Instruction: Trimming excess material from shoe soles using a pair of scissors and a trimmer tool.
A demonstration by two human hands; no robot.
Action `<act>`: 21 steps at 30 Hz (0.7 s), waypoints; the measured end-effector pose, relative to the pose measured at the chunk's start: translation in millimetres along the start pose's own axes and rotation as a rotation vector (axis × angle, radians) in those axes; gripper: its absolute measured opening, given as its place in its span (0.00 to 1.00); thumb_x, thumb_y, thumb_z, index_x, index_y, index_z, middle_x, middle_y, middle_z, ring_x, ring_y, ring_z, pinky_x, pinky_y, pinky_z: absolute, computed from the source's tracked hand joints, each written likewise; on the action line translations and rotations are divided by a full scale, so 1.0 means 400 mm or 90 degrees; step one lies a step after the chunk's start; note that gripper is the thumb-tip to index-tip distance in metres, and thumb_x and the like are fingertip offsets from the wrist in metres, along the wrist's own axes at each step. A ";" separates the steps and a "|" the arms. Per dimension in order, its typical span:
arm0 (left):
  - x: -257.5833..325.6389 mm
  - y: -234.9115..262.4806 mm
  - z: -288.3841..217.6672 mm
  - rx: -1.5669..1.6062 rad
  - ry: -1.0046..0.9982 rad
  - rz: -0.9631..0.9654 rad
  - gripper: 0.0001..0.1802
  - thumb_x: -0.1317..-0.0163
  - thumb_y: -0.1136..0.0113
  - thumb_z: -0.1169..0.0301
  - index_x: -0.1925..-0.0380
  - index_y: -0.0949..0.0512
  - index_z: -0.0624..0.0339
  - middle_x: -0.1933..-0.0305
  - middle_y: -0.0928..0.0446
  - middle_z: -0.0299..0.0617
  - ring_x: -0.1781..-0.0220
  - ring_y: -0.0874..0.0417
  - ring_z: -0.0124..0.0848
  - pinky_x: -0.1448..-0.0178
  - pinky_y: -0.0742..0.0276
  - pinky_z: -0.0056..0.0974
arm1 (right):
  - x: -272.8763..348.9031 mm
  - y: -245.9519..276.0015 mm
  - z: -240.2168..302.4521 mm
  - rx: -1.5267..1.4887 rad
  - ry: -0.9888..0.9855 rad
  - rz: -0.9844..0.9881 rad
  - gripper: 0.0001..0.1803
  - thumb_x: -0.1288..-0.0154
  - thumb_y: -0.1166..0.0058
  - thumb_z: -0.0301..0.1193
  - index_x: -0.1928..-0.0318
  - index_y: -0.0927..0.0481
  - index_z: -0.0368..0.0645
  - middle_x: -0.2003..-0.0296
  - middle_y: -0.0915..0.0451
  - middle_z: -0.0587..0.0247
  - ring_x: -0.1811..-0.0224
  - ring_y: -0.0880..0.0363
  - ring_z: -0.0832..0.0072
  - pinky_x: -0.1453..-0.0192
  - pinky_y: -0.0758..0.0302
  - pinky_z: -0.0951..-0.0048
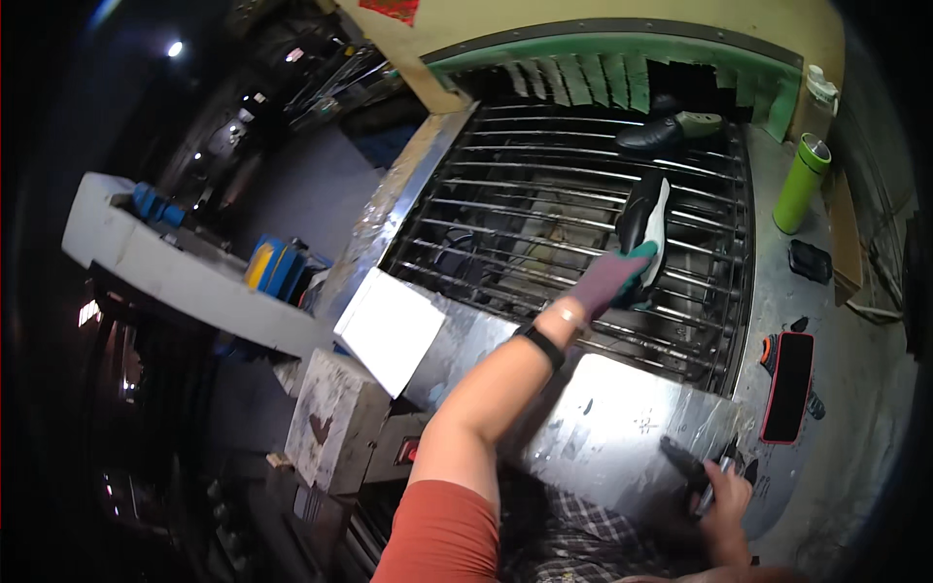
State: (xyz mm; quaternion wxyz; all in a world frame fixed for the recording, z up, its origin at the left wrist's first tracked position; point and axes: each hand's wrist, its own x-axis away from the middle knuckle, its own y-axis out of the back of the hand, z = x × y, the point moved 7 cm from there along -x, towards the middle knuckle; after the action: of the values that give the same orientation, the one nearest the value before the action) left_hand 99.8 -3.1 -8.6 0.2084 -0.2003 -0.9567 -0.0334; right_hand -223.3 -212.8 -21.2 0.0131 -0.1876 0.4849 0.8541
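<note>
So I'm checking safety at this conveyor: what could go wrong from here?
The gloved left hand reaches far over the rollers for the shoe; fingers or glove might catch between the bars. The right hand holds a dark tool at the metal edge, and it could slip off. The phone lies near the rollers and might get knocked.

Orange sleeve, black wristband, purple-green glove on left grip (610, 279), plaid garment

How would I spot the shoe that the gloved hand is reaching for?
Find the big metal roller conveyor running into the green-curtained opening. Near its right side, the left hand in a purple and green glove touches a black shoe with a white sole, tipped on its side. The other shoe, farther back by the curtain, lies untouched.
</note>
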 end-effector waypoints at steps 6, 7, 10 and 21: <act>0.581 -0.047 0.118 0.387 0.070 -0.072 0.15 0.32 0.44 0.59 0.64 0.29 0.60 0.65 0.30 0.37 0.63 0.21 0.33 0.54 0.16 0.42 | -0.015 0.044 0.054 -0.040 0.031 -0.098 0.28 0.55 0.41 0.28 0.48 0.25 0.44 0.68 0.24 0.47 0.70 0.24 0.49 0.68 0.29 0.55; 0.669 -0.047 0.149 0.369 0.053 -0.114 0.13 0.31 0.47 0.63 0.70 0.30 0.60 0.68 0.34 0.33 0.66 0.26 0.26 0.54 0.16 0.40 | -0.007 0.056 0.062 -0.047 0.033 -0.109 0.28 0.55 0.41 0.26 0.48 0.25 0.44 0.68 0.24 0.46 0.69 0.24 0.48 0.66 0.28 0.54; 0.870 -0.037 0.276 0.273 -0.009 -0.126 0.11 0.33 0.49 0.68 0.63 0.26 0.66 0.67 0.26 0.36 0.64 0.24 0.26 0.55 0.20 0.38 | -0.013 0.031 0.051 -0.027 0.034 -0.090 0.29 0.55 0.41 0.25 0.47 0.25 0.43 0.68 0.25 0.47 0.68 0.24 0.47 0.64 0.27 0.54; 1.316 -0.155 0.748 0.569 0.049 -0.262 0.25 0.34 0.42 0.70 0.40 0.32 0.70 0.45 0.23 0.47 0.48 0.19 0.35 0.44 0.23 0.37 | 0.103 -0.182 0.496 -0.697 -0.022 0.453 0.25 0.40 0.39 0.27 0.42 0.29 0.42 0.62 0.23 0.64 0.67 0.26 0.77 0.60 0.27 0.76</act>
State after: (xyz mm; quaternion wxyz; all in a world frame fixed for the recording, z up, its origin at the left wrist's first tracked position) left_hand -478.7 178.6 -63.0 0.2982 0.1035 -0.8887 0.3327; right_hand -307.7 -15.6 -3.6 -0.3603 0.0187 0.0123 0.9326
